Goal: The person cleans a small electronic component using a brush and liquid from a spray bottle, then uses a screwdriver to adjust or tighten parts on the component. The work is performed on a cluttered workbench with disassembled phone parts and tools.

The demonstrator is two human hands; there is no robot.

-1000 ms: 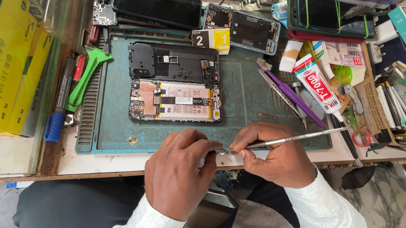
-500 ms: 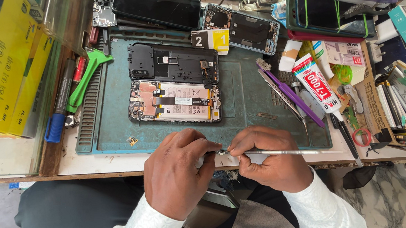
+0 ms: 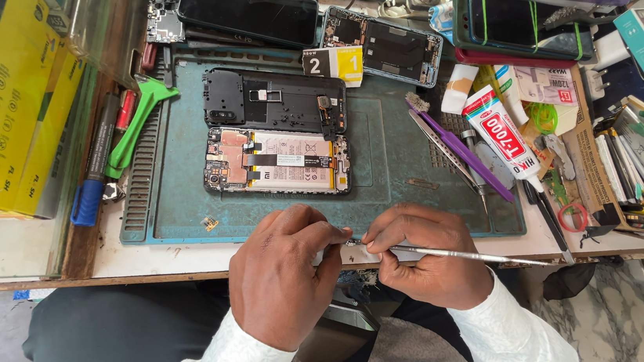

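My left hand (image 3: 288, 275) and my right hand (image 3: 427, 253) meet at the front edge of the teal work mat (image 3: 392, 174). My right hand grips a thin metal tool (image 3: 475, 255) whose shaft runs out to the right. Its tip meets a tiny part pinched in the fingertips of my left hand; the part is too small to make out. Beyond my hands, on the mat, lies an opened phone (image 3: 277, 162) with its battery and board showing. Behind it rests its black inner frame (image 3: 275, 99).
Right of the mat lie tweezers (image 3: 446, 157), a purple brush (image 3: 465, 155) and a glue tube (image 3: 503, 140). Several phones (image 3: 523, 24) sit along the back. A green pry tool (image 3: 132, 128) and blue-handled screwdriver (image 3: 91, 191) lie left, beside yellow boxes (image 3: 8, 109). A small loose part (image 3: 209, 223) rests on the mat.
My hands stay together at the mat's front edge. The metal tool's far end has dipped lower to the right.
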